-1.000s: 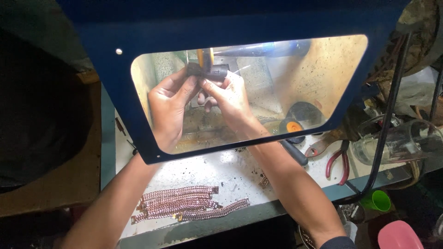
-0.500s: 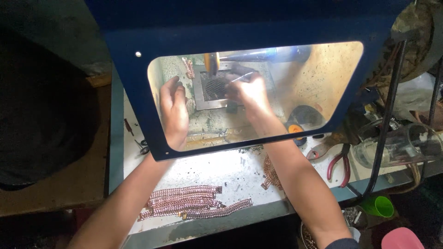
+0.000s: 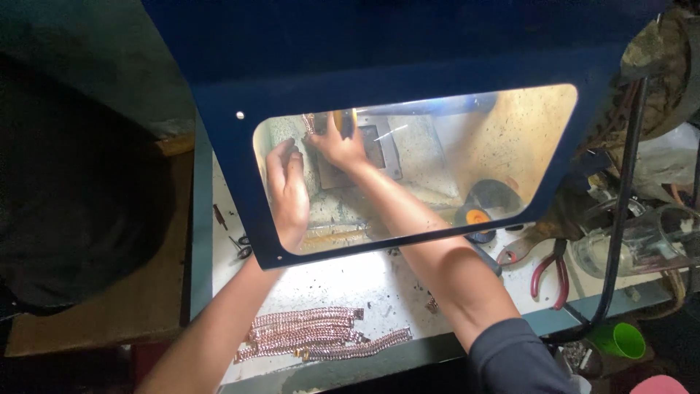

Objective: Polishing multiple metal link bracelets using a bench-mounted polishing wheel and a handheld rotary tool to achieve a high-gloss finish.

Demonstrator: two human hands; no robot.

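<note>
Gritty white bench (image 3: 343,284) | left hand (image 3: 288,193) open | right hand (image 3: 337,146) grip unclear, behind shield (image 3: 219,131)

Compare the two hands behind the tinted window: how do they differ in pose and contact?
The right hand reaches farther in, onto the dark square plate, near a yellow-handled tool; the left hand sits nearer and beside the plate. The left hand looks loosely open, apparently holding nothing; whether the right hand grips anything is unclear. Both are bare and seen through the shield's window.
</note>
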